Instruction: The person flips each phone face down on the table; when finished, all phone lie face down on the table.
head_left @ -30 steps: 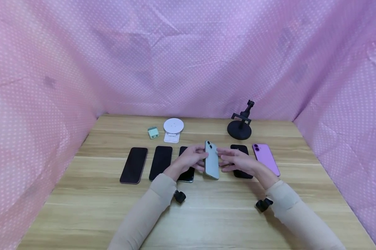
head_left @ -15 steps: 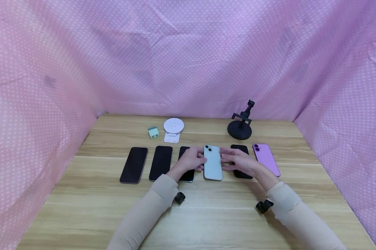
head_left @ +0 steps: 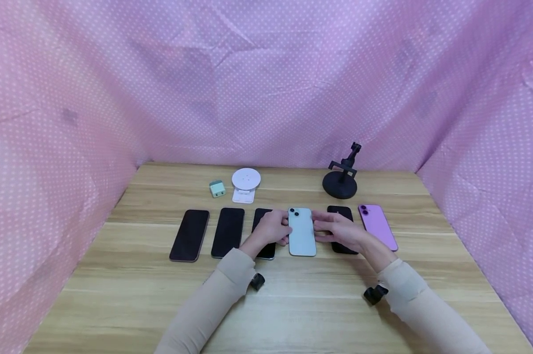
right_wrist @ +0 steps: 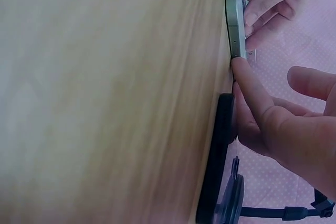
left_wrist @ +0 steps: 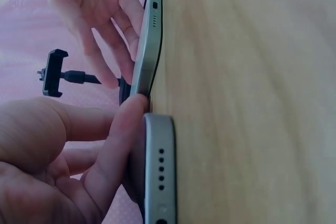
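A pale mint smartphone [head_left: 302, 236] lies back up on the table in the head view, its camera lenses at the far left corner. My left hand [head_left: 273, 227] holds its left edge with thumb and bent fingers, above a dark-screened phone [head_left: 267, 251] partly hidden by that hand. In the left wrist view the left thumb meets the mint phone's edge. My right hand [head_left: 337, 230] reaches from the other side, its long, loosely straight fingers touching the right edge. Below this hand lies a black phone [head_left: 343, 247]. One right fingertip touches the mint phone's edge in the right wrist view.
Two dark-screened phones, one far left [head_left: 190, 236] and one beside it [head_left: 228, 231], complete the row's left. A purple phone [head_left: 378, 226] lies right. Behind stand a mint charger plug [head_left: 217, 189], white round stand [head_left: 246, 179] and black phone holder [head_left: 340, 184]. Pink cloth [head_left: 266, 98] hangs behind.
The mint phone was tilted up in my left hand one second ago and has come down flat on the table. My right fingers have stayed close by its right edge.
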The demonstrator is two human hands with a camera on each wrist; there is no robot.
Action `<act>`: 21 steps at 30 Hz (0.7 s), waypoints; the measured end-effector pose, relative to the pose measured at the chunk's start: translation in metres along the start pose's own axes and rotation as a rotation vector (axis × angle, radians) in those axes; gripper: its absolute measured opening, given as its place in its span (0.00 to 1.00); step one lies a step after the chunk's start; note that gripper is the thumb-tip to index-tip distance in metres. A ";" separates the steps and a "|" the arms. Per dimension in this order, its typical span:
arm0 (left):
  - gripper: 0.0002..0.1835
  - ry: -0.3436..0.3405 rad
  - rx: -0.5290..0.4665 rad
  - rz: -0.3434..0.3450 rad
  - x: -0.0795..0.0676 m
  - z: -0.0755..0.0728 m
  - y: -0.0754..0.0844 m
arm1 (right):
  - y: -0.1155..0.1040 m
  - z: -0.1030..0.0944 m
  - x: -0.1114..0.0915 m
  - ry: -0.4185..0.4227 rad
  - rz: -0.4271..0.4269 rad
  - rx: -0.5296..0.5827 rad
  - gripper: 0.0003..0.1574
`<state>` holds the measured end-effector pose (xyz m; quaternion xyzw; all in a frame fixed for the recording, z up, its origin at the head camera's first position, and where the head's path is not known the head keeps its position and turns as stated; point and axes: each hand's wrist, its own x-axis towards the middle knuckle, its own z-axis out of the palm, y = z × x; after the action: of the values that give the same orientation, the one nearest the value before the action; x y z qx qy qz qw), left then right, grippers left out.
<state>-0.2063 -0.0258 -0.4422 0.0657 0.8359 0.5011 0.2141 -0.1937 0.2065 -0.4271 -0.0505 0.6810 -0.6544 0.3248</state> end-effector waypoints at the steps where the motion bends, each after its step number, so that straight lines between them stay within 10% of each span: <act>1: 0.24 0.005 0.000 -0.003 0.000 0.000 0.000 | 0.000 0.000 0.000 -0.002 -0.001 -0.003 0.39; 12: 0.21 -0.012 -0.017 0.033 -0.002 -0.003 -0.002 | 0.003 0.001 0.001 0.016 -0.007 -0.080 0.37; 21: 0.29 0.026 0.135 0.185 -0.021 -0.045 0.001 | -0.005 0.006 0.002 0.137 -0.109 -0.428 0.31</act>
<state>-0.2066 -0.0684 -0.4175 0.1504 0.8608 0.4621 0.1513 -0.1935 0.1994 -0.4232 -0.1103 0.8210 -0.5136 0.2236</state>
